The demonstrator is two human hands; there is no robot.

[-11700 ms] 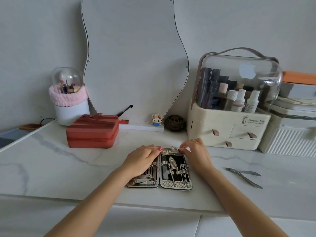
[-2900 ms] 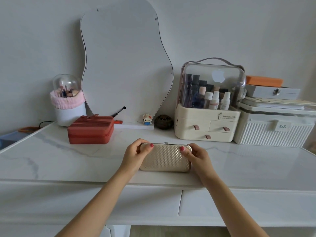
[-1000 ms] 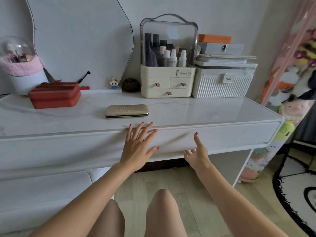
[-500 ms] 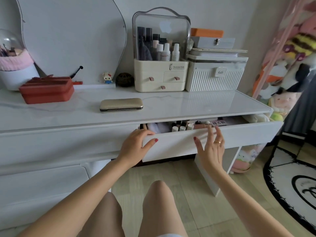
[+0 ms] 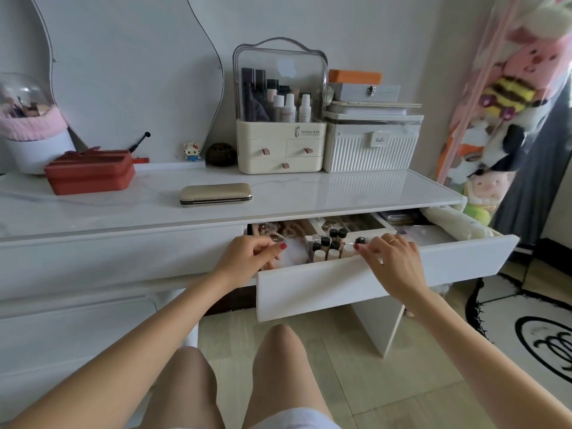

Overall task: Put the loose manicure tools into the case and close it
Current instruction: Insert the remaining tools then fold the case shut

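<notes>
Both hands curl their fingers over the drawer point(image 5: 340, 283) front, left hand point(image 5: 247, 253) and right hand point(image 5: 391, 258). Beyond the fingers, the case point(image 5: 215, 194) lies closed on the surface point(image 5: 340, 193); the task looks finished, no loose tools visible.

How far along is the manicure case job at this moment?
Done, by the look of it: the gold manicure case lies shut on the white tabletop, with no loose tools visible around it. In hand: both the left hand and right hand are at the front edge of an open drawer below. Nothing of the stated task appears left; perhaps the case gets stowed next.
</notes>
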